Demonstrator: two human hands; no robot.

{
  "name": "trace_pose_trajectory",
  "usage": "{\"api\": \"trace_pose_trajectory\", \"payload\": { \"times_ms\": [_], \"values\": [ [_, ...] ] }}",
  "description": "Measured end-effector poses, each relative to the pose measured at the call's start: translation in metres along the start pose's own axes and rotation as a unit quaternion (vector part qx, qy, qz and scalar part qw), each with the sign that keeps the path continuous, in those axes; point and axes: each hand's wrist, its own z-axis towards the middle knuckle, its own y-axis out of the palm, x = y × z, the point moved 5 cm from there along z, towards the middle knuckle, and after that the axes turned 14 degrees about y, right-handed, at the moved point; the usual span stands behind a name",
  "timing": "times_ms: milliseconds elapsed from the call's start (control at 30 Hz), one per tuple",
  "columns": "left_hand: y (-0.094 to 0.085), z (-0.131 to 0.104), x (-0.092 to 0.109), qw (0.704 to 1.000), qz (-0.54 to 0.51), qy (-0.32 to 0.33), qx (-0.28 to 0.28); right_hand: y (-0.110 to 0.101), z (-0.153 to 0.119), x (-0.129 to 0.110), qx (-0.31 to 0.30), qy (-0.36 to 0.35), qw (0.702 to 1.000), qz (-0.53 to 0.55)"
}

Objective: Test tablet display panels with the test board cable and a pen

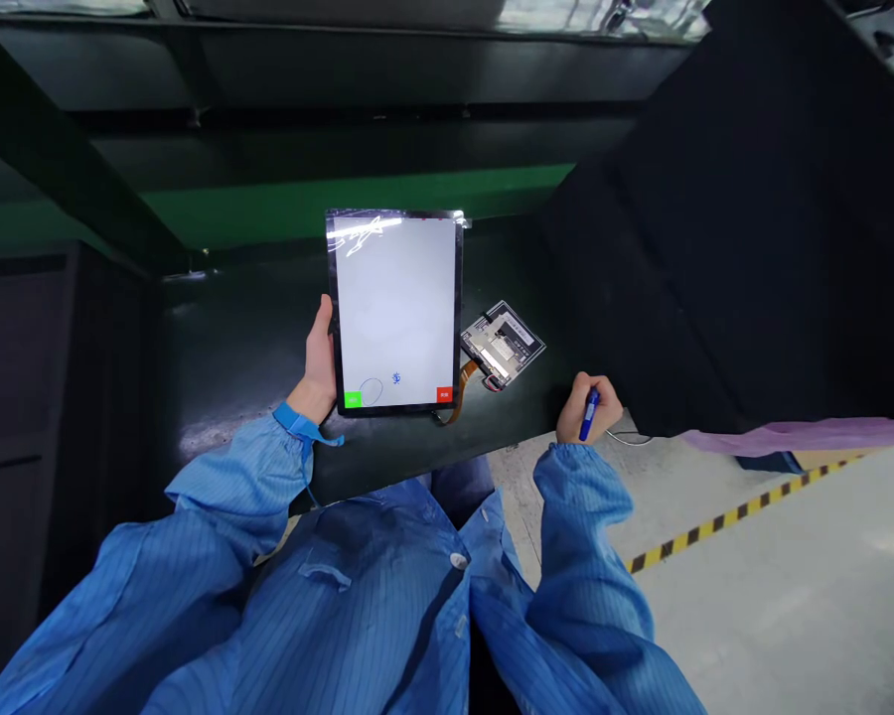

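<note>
The left hand [319, 357] grips the lit screen [396, 298] by its left edge above the table [245, 343] — presumably for a full view — while the circuit board [504, 345] lies just right of the screen, probably kept close by its ribbon cable [462, 387]. Farther right of the screen, the right hand [590, 407] wraps its grip round a blue pen [589, 414]. The screen hides the left fingertips; the cable's join is hard to make out.

One blue smock [305, 636], finely striped, pale front button [458, 561]; long sleeves [590, 566], gathered cuffs [568, 455]; one brighter blue wristband [296, 424], left wrist [311, 400], its strap end [332, 440] loose.
</note>
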Motion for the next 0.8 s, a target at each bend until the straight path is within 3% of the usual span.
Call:
{"api": "trace_pose_trajectory", "payload": {
  "times_ms": [433,800],
  "values": [
    [0.005,-0.004,-0.001,1.0,-0.001,-0.024,-0.015,-0.001,0.0,-0.002,-0.001,-0.001,1.0,-0.004],
    [-0.006,0.002,0.003,0.999,0.031,0.027,0.015,-0.001,0.0,0.0,-0.001,0.013,1.0,0.011]
  ]
}}
